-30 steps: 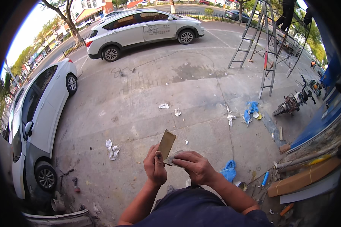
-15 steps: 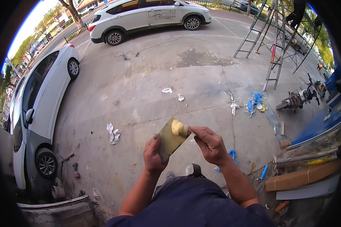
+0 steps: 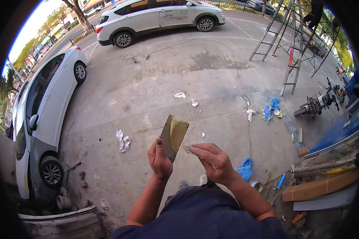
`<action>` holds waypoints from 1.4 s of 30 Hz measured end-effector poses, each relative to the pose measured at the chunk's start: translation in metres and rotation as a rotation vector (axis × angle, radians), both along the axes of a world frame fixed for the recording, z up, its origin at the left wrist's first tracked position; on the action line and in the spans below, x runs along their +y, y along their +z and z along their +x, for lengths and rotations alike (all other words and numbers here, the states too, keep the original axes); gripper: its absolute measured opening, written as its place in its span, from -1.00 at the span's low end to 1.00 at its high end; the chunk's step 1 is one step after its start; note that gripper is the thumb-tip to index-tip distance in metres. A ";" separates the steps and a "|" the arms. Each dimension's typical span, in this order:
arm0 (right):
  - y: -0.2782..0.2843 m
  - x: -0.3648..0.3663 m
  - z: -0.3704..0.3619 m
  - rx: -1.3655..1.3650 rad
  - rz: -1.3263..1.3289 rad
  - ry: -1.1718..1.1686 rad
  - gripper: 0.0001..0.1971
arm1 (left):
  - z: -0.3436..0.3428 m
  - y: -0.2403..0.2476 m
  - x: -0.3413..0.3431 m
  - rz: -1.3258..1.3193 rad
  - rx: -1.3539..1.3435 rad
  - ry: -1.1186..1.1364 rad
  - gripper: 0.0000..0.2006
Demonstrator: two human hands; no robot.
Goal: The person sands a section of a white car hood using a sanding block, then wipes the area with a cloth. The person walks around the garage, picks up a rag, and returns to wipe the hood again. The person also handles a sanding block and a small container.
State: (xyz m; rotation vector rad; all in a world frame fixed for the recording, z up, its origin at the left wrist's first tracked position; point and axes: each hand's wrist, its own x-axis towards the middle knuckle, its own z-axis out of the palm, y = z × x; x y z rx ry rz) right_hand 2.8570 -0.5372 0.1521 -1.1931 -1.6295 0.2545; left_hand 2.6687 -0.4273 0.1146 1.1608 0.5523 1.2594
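My left hand point(image 3: 160, 162) grips the lower left edge of a flat rectangular putty board point(image 3: 172, 137), with its thumb on the face. The board is tilted, its upper end pointing away from me. A smooth layer of yellow putty point(image 3: 178, 131) covers part of its right side. Just right of the board's lower corner is my right hand point(image 3: 214, 159), its fingers pinched on a thin grey scraper point(image 3: 186, 148). Little of the scraper shows, since it is seen nearly edge-on and the fingers hide the rest. It appears slightly apart from the board.
White cars stand at left point(image 3: 48, 93) and far back point(image 3: 159, 18). Stepladders point(image 3: 293, 59) and a motorbike point(image 3: 315, 104) are at right. Crumpled paper point(image 3: 123, 140) and blue plastic point(image 3: 272, 107) litter the concrete. A long cardboard box point(image 3: 321, 186) lies at lower right, a bucket point(image 3: 64, 202) at lower left.
The rounded putty lump has become a flatter, spread layer. The board has turned more upright and shifted slightly left. My right hand has moved down and away from the board's upper right edge.
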 end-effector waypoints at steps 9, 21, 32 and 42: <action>0.004 0.023 -0.018 0.370 -0.146 -0.098 -0.68 | -0.009 0.011 -0.002 0.653 0.392 0.170 -0.47; -0.012 0.055 -0.034 0.076 -0.053 0.120 -0.64 | -0.058 -0.005 0.040 0.089 0.062 0.189 -0.44; -0.015 0.132 -0.007 0.139 -0.083 0.195 -0.54 | -0.050 -0.033 0.079 -0.431 -0.369 -0.096 -0.48; -0.024 0.256 0.027 -0.323 0.172 0.054 -0.45 | 0.026 -0.005 0.188 -0.197 -0.153 0.141 -0.43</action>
